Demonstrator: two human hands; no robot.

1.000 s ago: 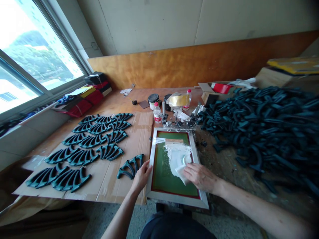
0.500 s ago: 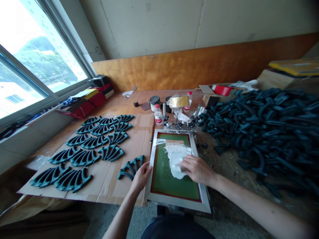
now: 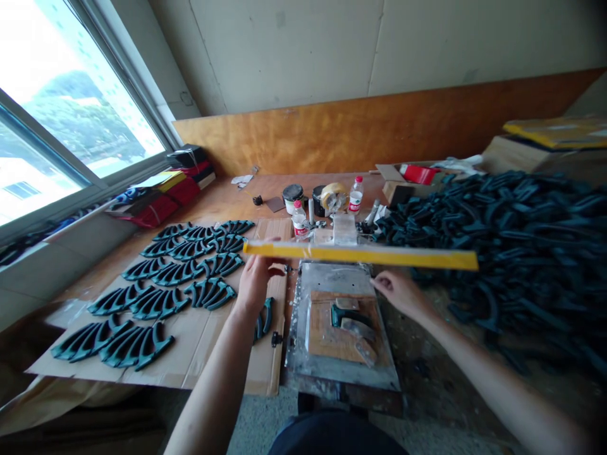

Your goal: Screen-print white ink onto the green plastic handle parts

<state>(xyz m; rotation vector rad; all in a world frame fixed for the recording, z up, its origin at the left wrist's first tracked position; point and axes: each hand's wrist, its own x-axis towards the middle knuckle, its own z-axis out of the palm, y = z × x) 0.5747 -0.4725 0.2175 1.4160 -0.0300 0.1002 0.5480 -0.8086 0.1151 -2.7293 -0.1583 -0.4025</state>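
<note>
The screen-printing frame (image 3: 360,254) is tilted up and seen edge-on, with yellow along its near edge. My left hand (image 3: 255,278) grips its left end, fingers partly hidden behind the edge. Below it, a curved dark green plastic part (image 3: 351,315) lies in a wooden jig (image 3: 322,335) on the grey base plate (image 3: 308,278). My right hand (image 3: 391,285) hovers at the plate's upper right, fingers loosely bent and nothing visible in them. The frame's mesh and the white ink are out of sight.
Rows of similar green parts (image 3: 161,303) lie on cardboard (image 3: 208,341) to the left. A large heap of them (image 3: 502,253) covers the right side. Bottles (image 3: 355,196), a tub (image 3: 293,196) and a tape roll (image 3: 334,197) stand behind the frame.
The frame, flat before, has swung up and uncovered the jig and part. My left hand has risen with it. My right hand has left the white ink area and moved right and up.
</note>
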